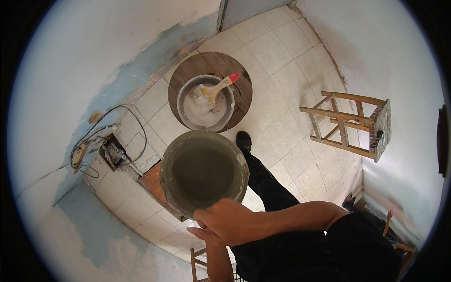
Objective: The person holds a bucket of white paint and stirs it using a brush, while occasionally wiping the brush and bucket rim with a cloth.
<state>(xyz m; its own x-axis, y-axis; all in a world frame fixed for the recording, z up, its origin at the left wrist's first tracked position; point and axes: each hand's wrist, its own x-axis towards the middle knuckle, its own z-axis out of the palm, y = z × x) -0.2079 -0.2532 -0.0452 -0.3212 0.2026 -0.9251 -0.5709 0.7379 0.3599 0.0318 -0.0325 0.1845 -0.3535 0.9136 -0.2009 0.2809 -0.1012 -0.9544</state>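
Note:
A grey bucket (239, 162) is held up in front of me, its mouth facing upward. My right hand (230, 221) is closed at its near rim. Just below, my left hand (204, 235) is against the same side of the bucket; the right hand covers most of its fingers, but it appears to grip there too. Inside, the bucket looks dark grey, and I cannot tell how much liquid it holds. Farther off, a grey tub (230, 113) of whitish paste stands on a round wooden board (242, 94). A wide paintbrush (218, 90) with a red-tipped wooden handle rests in it, bristles coated.
A spattered wooden stool (350, 120) stands by the right wall. Black cables (143, 124) loop near an opening (112, 151) at the left wall. A reddish board (154, 181) lies partly behind the bucket. Pale tiles (282, 136) cover the floor; my shoe (243, 140) is beside the round board.

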